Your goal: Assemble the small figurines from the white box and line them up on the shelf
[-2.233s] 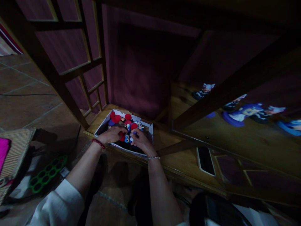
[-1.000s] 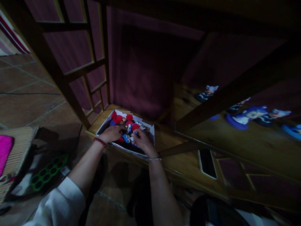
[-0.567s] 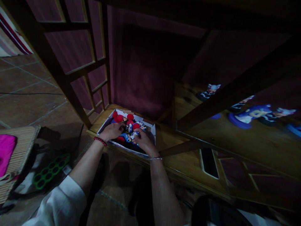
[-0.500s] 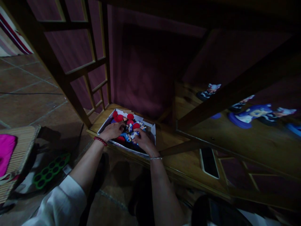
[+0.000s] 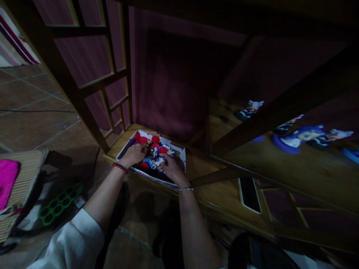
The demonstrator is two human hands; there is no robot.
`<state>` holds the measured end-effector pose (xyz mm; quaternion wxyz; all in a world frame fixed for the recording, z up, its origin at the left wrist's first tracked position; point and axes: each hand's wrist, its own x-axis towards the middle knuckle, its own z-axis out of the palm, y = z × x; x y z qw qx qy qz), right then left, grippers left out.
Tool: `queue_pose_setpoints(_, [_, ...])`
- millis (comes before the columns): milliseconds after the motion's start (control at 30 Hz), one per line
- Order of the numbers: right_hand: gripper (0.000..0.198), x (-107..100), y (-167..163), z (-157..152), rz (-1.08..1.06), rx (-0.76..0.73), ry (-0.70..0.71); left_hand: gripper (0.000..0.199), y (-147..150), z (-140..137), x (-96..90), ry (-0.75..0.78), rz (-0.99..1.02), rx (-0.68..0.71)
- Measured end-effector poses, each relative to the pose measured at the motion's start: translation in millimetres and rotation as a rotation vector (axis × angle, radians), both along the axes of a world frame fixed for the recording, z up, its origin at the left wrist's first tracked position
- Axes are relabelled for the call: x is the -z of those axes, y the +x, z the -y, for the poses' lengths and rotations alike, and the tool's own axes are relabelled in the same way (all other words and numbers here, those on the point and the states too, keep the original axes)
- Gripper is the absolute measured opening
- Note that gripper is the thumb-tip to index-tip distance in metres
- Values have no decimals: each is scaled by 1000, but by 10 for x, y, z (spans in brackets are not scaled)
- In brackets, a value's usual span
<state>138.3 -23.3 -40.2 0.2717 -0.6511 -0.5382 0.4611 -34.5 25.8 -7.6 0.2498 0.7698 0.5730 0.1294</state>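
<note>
A wooden shelf unit (image 5: 64,82) with dark red backing and a lattice side fills most of the view, standing on a tiled floor (image 5: 30,127). Its upper shelf (image 5: 280,168), at the right, bears several figures on round bases, among them a blue one (image 5: 301,139) bigger in view than its neighbours. The lower shelf (image 5: 218,190) runs along the front. To the left is a seat (image 5: 30,183) with a ribbed top, a bright pink cloth (image 5: 8,183) lying on it. A pale sleeve (image 5: 75,239) covers part of the left arm.

An open white box (image 5: 181,158) sits at the left end of the lower shelf. On the floor beside the seat lies a green frame (image 5: 59,202) with round holes; a phone (image 5: 249,194) with a dark screen rests on the lower shelf, well apart from the box.

Both hands reach into the box. The left hand (image 5: 135,154) has its fingers bent over the small figures (image 5: 151,163) in red, blue and white that lie jumbled there. The right hand (image 5: 171,168) curls its fingers beside a white-and-blue one; whether either hand pinches anything, I cannot tell. Smallest are a red beaded bracelet (image 5: 120,168) on the left wrist and a thin silvery one (image 5: 185,188) on the right.
</note>
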Motion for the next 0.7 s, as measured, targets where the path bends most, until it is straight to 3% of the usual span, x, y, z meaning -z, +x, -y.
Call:
queue_pose_setpoints(167, [38,36,8,-7,14,-3,10,33,-33,-51,42,-2,107,-98])
queue_pose_setpoints(367, [38,41,9,-13,35,-9,24,36,-102,-139,183,-22,245,-116])
queue_pose_setpoints(700, [38,84,12,-28,35,-15,23,45,-110,-171,252,-43,298,-232])
